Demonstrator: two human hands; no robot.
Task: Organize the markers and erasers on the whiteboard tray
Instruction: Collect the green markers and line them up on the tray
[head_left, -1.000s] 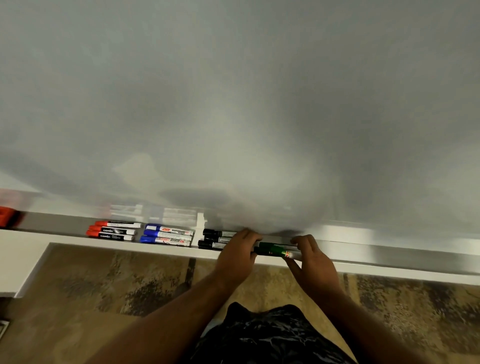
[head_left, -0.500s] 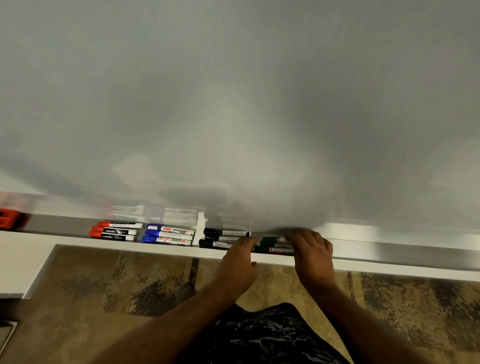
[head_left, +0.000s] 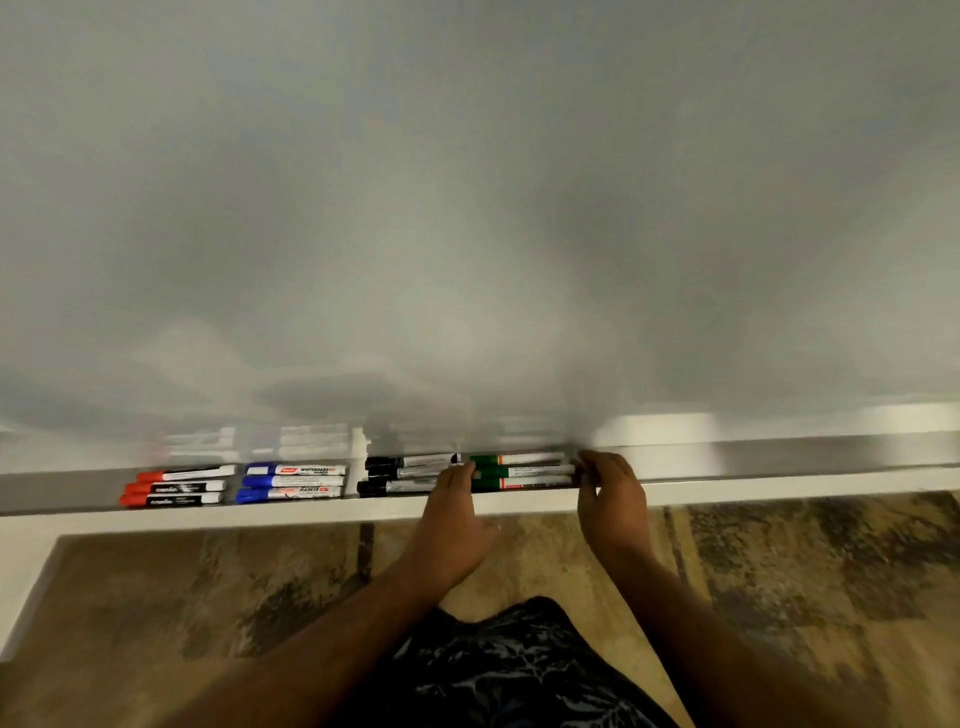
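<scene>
The person stands close to the big white whiteboard (head_left: 467, 208), both bare hands reaching down to its long silver metal tray (head_left: 779, 460). The left hand (head_left: 452, 519) has its fingertips (head_left: 462, 474) pressed against the capped ends of the three green whiteboard markers (head_left: 524, 472), and the right hand (head_left: 610, 499) curls its fingers against the opposite ends, so the little stack sits bracketed between the two hands, squared up rather than lifted; neither hand wraps around a marker, both are loosely cupped with fingers bent. A second ago the hands were closer together and one green marker was pinched between them above the tray's front lip; half a second ago it was going down among the others. Now all three green markers lie flat in the tray, stacked front to back, and the hands have spread apart to their ends. Just beyond the left hand's fingertips lie the three black-capped markers with grey barrels (head_left: 402, 473), touching or nearly touching the green ones end to end. Further out on that side rest three blue whiteboard markers (head_left: 291, 481) and then three red-capped markers (head_left: 176, 487), each group apart from the next and unchanged. Below the tray are mottled brown floor tiles (head_left: 779, 571) and the person's dark patterned clothing (head_left: 509, 670).
</scene>
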